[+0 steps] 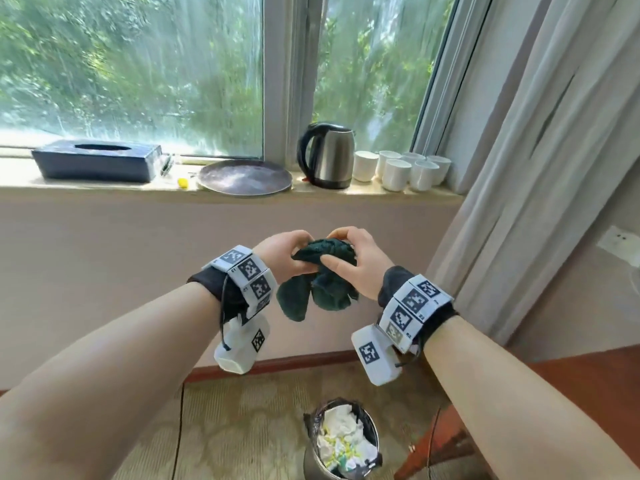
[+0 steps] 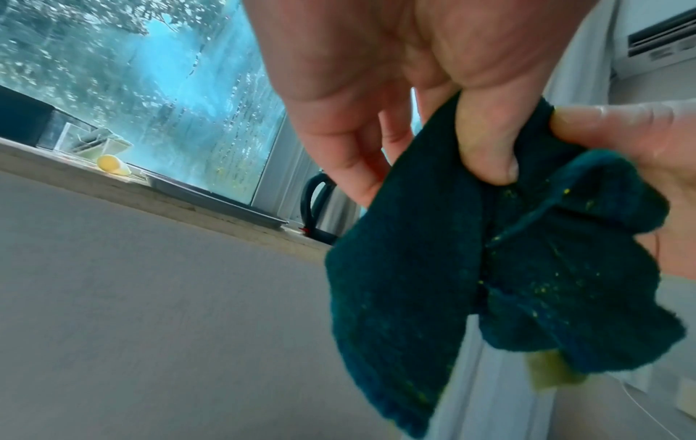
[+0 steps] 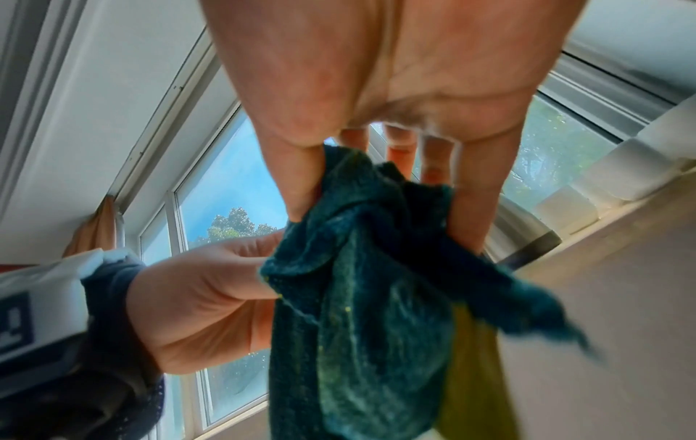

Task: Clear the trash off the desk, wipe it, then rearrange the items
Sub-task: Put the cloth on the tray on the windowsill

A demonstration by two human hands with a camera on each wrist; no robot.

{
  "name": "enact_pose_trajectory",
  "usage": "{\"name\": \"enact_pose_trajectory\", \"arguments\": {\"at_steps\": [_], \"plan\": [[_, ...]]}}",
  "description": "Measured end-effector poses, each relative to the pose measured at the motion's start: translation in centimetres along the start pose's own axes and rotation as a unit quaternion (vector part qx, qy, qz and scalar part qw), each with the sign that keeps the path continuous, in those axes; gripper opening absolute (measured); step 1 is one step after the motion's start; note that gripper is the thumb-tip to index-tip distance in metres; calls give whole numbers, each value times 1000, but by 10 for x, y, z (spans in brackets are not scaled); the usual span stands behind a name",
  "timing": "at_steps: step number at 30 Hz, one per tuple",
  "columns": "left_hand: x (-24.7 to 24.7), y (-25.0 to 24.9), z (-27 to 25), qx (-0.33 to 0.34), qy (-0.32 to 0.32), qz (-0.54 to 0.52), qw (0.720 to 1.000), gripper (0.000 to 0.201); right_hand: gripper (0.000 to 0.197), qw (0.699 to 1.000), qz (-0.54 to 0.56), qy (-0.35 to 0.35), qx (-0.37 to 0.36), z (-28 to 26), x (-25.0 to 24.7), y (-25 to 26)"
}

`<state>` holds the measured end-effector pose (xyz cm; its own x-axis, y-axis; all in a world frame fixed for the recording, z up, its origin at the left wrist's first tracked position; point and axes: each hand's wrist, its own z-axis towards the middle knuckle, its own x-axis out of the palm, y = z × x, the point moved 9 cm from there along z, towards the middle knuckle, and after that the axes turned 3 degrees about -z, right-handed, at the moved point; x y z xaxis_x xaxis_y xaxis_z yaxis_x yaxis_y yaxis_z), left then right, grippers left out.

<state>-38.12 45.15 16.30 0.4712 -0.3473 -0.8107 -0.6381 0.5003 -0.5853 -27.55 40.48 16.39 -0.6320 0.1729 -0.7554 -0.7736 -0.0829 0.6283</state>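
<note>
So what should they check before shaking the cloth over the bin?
1. Both hands hold the cloth: ok, left hand and right hand pinch it.
2. Crumbs on the cloth to shake off: ok, yellow specks show.
3. Bin under the cloth: ok, just below and slightly nearer.
4. Room left in the bin: cannot tell, tissues fill most of it.
5. Kettle and cups out of the way: ok, up on the sill.
</note>
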Motion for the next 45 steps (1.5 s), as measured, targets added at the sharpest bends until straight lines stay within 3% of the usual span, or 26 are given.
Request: {"name": "enact_pose_trajectory", "arguments": {"at_steps": [6,15,27,37,45], "plan": [[-39,9,68,-19,-48,-10,999,30,35,999,30,18,-11,82,-20,-17],[-117,65,151,-66,-135,-3,989,31,39,997,35,11,-70,218,-13,5],[-195,162,280,-111,-105,52,987,40,46,1000,2,3,-20,394,35,3],[-184,227,356,-141,-33,152,978,42,40,993,-64,88,49,459,86,-35],[-169,231,362,-142,0,199,970,49,32,990,-76,107,45,444,81,-44]]}}
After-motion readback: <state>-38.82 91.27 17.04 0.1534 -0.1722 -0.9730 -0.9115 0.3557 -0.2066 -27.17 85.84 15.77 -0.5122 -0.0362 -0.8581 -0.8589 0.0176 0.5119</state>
